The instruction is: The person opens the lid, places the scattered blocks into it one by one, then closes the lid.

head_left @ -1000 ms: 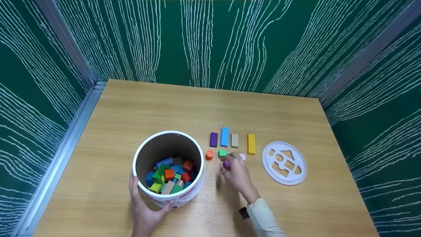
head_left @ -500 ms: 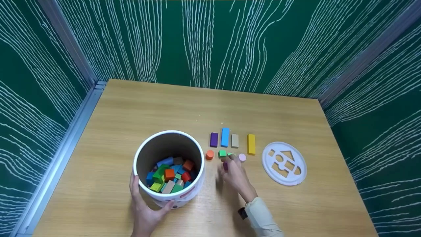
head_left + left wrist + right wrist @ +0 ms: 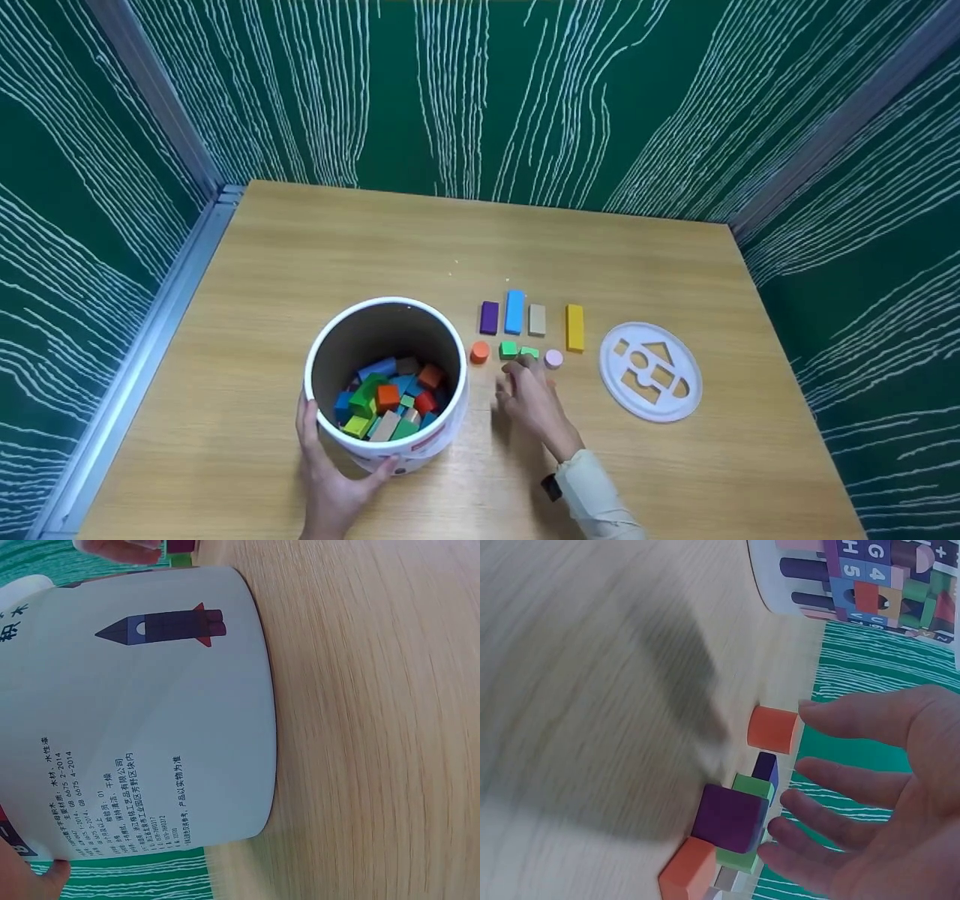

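Note:
My left hand point(image 3: 334, 480) holds the white round bucket point(image 3: 384, 445) at its near left side, thumb on the front wall and fingers up the left. Printed text and a rocket cover the bucket's wall in the left wrist view. My right hand point(image 3: 534, 401) hovers over the small blocks right of the bucket. Its fingers are spread and apart in the right wrist view, beside a purple block point(image 3: 727, 817) standing on the table. The hand hides that block in the head view. Near it are an orange block point(image 3: 688, 870), an orange cylinder point(image 3: 480, 352) and a green cube point(image 3: 508, 349).
Several colored blocks lie inside the bucket. Behind the small blocks stand a purple bar point(image 3: 489, 318), a blue bar point(image 3: 514, 312), a beige bar point(image 3: 537, 319) and a yellow bar point(image 3: 574, 328). A white lid point(image 3: 616, 379) with shaped holes lies at right. Green walls enclose the table point(image 3: 712, 480).
My right hand has let go of the purple block and its fingers have spread. An orange block now shows just right of that hand. The left hand keeps its hold on the bucket.

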Demonstrator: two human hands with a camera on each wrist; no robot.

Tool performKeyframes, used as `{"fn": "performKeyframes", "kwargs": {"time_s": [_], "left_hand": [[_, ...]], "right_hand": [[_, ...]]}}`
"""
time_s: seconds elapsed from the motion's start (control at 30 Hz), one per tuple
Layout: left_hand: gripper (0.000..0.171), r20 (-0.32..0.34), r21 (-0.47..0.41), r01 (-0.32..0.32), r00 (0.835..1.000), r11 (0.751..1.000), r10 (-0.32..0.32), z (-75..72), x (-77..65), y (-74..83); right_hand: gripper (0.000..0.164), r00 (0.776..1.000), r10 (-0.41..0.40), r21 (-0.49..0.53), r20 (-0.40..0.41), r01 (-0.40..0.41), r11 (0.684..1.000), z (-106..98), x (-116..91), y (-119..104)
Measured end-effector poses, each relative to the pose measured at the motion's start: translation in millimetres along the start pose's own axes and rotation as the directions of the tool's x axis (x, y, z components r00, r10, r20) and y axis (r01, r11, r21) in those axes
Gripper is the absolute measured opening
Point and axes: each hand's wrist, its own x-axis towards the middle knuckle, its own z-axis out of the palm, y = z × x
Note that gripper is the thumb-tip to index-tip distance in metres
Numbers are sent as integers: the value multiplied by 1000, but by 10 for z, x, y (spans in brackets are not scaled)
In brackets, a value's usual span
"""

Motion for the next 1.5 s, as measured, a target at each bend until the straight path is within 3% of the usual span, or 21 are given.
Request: {"fn": "performKeyframes", "kwargs": {"time_s": [0.17,0.43,0.83,1.03,1.37,1.5], "left_hand": [[113,8,5,8,1000,1000,-8,0,-3,-1],[113,6,-4,16,1000,1000,-16,10,-1,-22],[114,6,-20,14,1000,1000,-14,9,7,-9],[115,8,-25,17,1000,1000,-17,7,15,-11],[115,34,-21,47,998,999,-46,-2,6,-30],[116,31,-29,40,999,999,-39,6,7,-46]], "right_hand": [[35,1000,13,2,9,-13,1000,11,5,16],[30,996,-80,19,-41,81,997,39,5,50],[19,995,-94,15,-28,94,995,53,51,66],[23,997,-63,-20,-39,63,998,75,43,62],[19,979,-160,-60,-123,154,986,94,32,93],[23,984,-140,-31,-110,137,990,99,37,100]]}}
